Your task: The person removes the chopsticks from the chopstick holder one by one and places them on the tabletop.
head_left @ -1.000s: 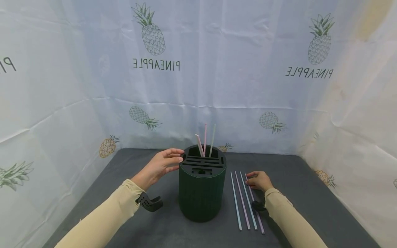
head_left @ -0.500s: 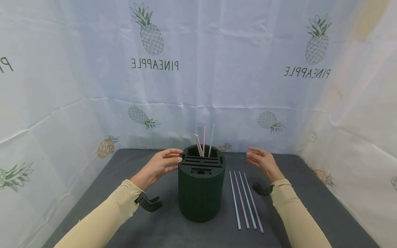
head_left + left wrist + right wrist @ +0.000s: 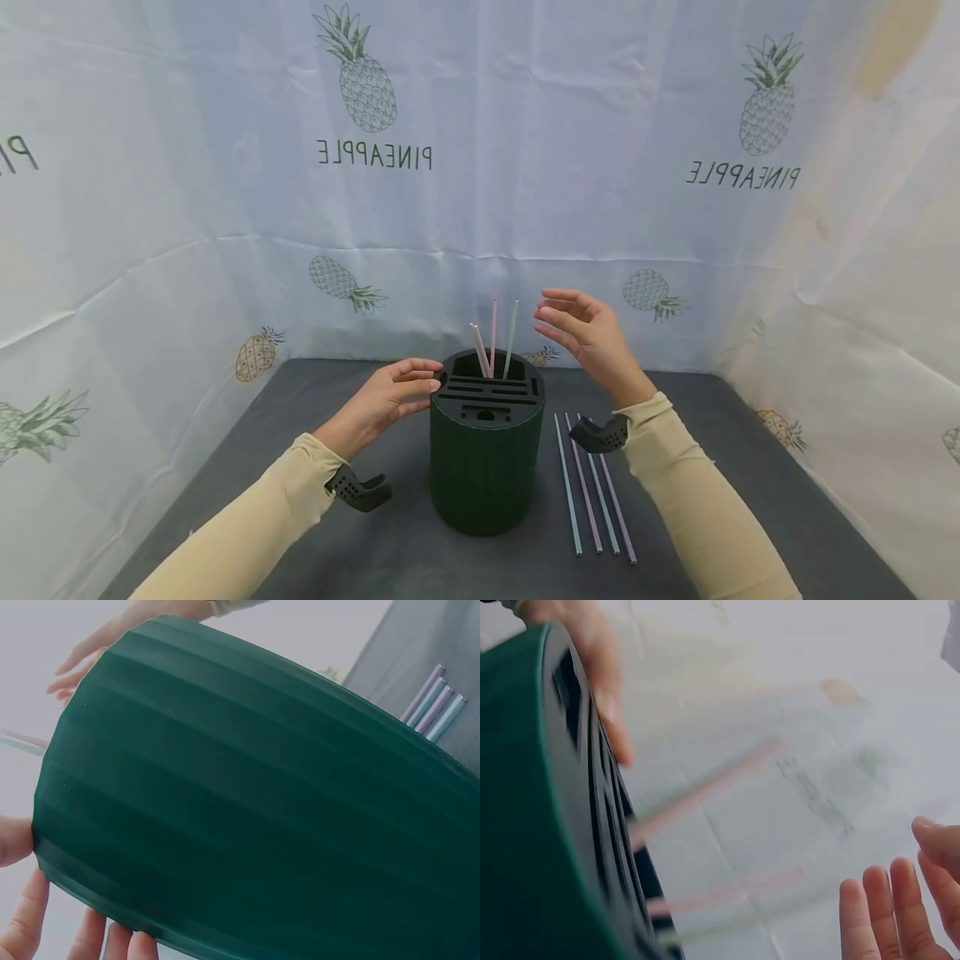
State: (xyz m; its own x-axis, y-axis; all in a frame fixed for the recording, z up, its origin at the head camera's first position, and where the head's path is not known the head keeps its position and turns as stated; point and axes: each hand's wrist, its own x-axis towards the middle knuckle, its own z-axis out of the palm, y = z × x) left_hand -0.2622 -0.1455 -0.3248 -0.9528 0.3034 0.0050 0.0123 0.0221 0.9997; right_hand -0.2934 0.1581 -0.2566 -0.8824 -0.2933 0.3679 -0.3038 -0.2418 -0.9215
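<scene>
Hands sit either side of the holder [image 3: 486, 454]: the left hand [image 3: 384, 402] rests relaxed fingers against its upper rim, while the right hand [image 3: 588, 333] hovers empty, fingers loosely spread, just right of the upright straws [image 3: 495, 337] in the back slot. Four more straws [image 3: 592, 487] lie on the surface [image 3: 750, 467] right of the holder, under the right forearm, long axes running front to back, with open room further right.
</scene>
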